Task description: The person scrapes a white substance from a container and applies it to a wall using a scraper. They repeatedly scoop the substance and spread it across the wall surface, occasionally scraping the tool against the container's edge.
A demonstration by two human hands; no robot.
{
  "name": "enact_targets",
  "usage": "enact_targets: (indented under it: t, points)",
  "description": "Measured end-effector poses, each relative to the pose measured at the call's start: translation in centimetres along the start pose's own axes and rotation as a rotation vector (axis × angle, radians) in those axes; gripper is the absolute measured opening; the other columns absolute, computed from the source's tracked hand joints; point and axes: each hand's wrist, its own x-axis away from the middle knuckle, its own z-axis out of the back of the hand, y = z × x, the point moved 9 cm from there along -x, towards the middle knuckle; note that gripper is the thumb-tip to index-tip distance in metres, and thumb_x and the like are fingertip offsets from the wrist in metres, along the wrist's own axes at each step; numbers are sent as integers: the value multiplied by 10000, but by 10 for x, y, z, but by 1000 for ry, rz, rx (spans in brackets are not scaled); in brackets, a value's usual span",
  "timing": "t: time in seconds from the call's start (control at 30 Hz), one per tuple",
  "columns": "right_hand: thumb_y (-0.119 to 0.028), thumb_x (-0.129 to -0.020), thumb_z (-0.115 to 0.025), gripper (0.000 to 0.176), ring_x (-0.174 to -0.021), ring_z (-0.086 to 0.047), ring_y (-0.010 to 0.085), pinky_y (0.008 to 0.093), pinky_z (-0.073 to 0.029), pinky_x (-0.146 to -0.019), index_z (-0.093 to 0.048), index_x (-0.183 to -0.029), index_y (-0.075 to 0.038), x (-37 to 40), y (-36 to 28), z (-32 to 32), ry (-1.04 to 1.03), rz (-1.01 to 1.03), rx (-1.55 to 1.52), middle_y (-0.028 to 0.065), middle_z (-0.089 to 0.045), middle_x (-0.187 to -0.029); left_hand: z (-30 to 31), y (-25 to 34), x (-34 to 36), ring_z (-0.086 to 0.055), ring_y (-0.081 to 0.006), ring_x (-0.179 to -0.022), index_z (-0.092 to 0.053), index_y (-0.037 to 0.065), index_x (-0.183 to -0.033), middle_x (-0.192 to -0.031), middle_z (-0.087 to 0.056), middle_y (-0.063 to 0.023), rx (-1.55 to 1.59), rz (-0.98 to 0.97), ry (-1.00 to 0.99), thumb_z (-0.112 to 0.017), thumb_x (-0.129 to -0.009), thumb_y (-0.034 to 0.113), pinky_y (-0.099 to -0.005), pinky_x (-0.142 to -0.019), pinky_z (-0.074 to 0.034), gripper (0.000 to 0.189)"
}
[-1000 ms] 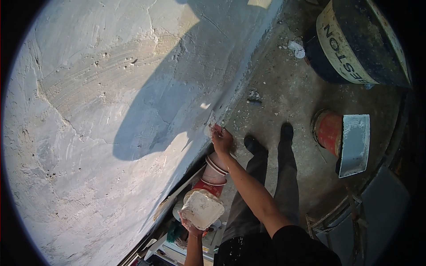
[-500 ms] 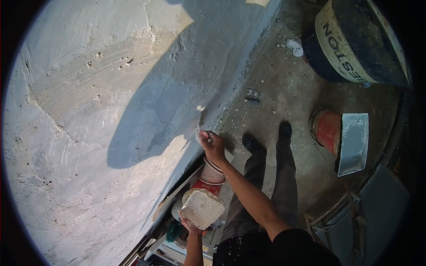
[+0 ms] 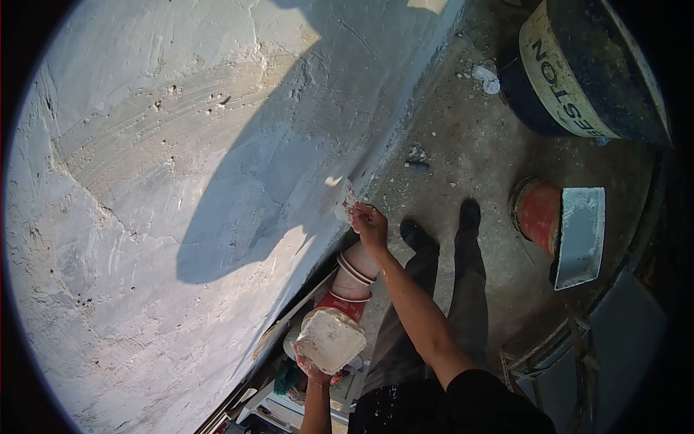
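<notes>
1. Looking down from the head view, the right hand was recorded low on the plastered wall, just above the point where the wall met the floor.
2. Right fingers were clenched round the handle of a small putty knife; its pale blade lay against the wall surface, at the edge of the person's shadow.
3. The left hand was held close to the body at the bottom of the view, fingers grasping from beneath a hand board loaded with white plaster. The board was well apart from the knife and clear of the wall.
4. A stack of red-and-white buckets stood at the foot of the wall, between the two hands and directly under the right forearm.
5. Both dark shoes were planted on the dusty floor, just beside the buckets.
6. A red pail stood to the person's right with a grey tray resting across its rim.
7. A large dark drum with pale lettering stood further off at the upper right.
</notes>
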Motion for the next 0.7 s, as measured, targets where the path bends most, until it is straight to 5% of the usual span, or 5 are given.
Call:
enact_targets:
  t: [0.7]
  points:
    - [-96, -910, -582, 237, -638, -504, 45, 208, -420, -558, -619, -1102, 38, 35, -30, -34, -146, -7, -9, -3, -608, -774, 2, -5, 0, -481, -396, -1236, -358, 92, -1427, -1403, -450, -153, 0, 35, -15, -295, -901, 662, -591, -990, -409, 779]
